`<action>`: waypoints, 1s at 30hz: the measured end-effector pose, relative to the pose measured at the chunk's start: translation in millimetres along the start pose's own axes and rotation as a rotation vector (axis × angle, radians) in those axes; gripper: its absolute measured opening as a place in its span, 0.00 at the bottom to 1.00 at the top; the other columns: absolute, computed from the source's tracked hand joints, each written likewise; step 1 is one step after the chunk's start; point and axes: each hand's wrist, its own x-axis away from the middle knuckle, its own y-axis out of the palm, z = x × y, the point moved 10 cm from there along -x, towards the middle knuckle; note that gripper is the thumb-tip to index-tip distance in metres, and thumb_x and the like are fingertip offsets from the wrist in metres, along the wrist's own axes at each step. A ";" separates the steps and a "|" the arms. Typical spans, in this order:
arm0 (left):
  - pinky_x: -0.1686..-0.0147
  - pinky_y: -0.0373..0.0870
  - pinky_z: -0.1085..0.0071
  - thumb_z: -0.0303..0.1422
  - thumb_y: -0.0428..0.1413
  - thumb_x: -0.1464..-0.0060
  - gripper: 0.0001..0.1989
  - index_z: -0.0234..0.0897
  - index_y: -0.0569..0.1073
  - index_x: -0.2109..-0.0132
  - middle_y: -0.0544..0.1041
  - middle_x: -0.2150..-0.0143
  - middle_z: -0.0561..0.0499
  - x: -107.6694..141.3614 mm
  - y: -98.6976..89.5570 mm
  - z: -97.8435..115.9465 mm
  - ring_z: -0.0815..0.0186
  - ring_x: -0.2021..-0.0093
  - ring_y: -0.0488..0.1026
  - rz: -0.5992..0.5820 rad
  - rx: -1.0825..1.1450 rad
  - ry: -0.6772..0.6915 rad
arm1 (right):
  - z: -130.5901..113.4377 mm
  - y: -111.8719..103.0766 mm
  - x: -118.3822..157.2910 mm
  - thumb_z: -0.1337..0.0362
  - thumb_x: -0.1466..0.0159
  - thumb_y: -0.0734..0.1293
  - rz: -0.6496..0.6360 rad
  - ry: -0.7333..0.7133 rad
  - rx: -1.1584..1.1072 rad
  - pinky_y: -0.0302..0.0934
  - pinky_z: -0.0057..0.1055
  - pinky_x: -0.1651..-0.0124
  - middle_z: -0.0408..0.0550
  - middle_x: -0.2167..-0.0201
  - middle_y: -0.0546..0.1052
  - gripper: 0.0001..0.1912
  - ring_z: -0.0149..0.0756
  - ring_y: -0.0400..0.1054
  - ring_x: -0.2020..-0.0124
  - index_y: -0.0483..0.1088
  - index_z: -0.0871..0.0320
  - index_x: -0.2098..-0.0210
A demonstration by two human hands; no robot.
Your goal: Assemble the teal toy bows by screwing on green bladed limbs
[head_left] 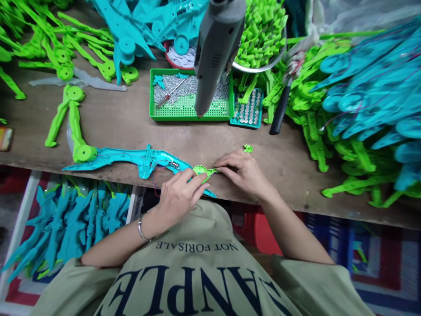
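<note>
Along the near edge of the worktop [131, 116], seen in the head view, our left hand [180, 188] holds a long blue frame [112, 157] at its right end, fingers and thumb bent over the joint with a green piece [199, 169]. Our right hand [241, 170] pinches that green piece's tapered tip; whether a wire is caught there too, we cannot tell. To do this well, we should keep the frame flat under the left fingers, guide the tip gently, and leave the thin wires [159, 167] slack so nothing nips them.

Just beyond our right hand lies a small green clip [247, 149]. Farther back stand a green tray [190, 117] of screws [186, 87] with a screwdriver [166, 97] on top, and a grey power tool [217, 57] hanging before it. Blue and green parts [378, 74] heap up at the right; below the edge we see a red stool [261, 232].
</note>
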 end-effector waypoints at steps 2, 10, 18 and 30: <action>0.67 0.68 0.71 0.35 0.56 0.32 0.09 0.38 0.79 0.58 0.78 0.64 0.51 -3.4 1.5 -1.9 0.65 0.65 0.74 0.035 -0.037 0.022 | 4.1 2.8 -1.6 0.61 0.30 0.68 -0.007 0.025 -0.007 0.62 0.47 0.46 0.46 0.61 0.85 0.08 0.43 0.75 0.57 0.81 0.50 0.62; 0.72 0.60 0.68 0.31 0.59 0.37 0.10 0.39 0.81 0.67 0.75 0.72 0.51 -22.1 12.1 -15.9 0.65 0.70 0.72 0.037 -0.085 -0.026 | 3.4 6.4 -6.4 0.64 0.35 0.71 -0.013 0.076 0.014 0.57 0.47 0.44 0.45 0.64 0.85 0.05 0.43 0.75 0.55 0.82 0.50 0.66; 0.75 0.58 0.67 0.30 0.56 0.38 0.09 0.35 0.80 0.65 0.80 0.67 0.45 -35.8 43.5 -29.8 0.59 0.69 0.78 -0.294 -0.169 -0.293 | 5.7 11.2 -8.6 0.65 0.35 0.70 -0.075 0.122 0.049 0.53 0.48 0.45 0.46 0.63 0.85 0.06 0.44 0.73 0.57 0.81 0.51 0.65; 0.76 0.65 0.70 0.20 0.50 0.38 0.12 0.30 0.79 0.62 0.80 0.65 0.41 -34.5 59.3 0.6 0.58 0.68 0.80 -0.562 -0.268 -0.028 | 1.3 15.0 -7.8 0.69 0.35 0.68 -0.080 0.141 0.040 0.49 0.49 0.46 0.46 0.61 0.85 0.07 0.46 0.72 0.55 0.79 0.52 0.63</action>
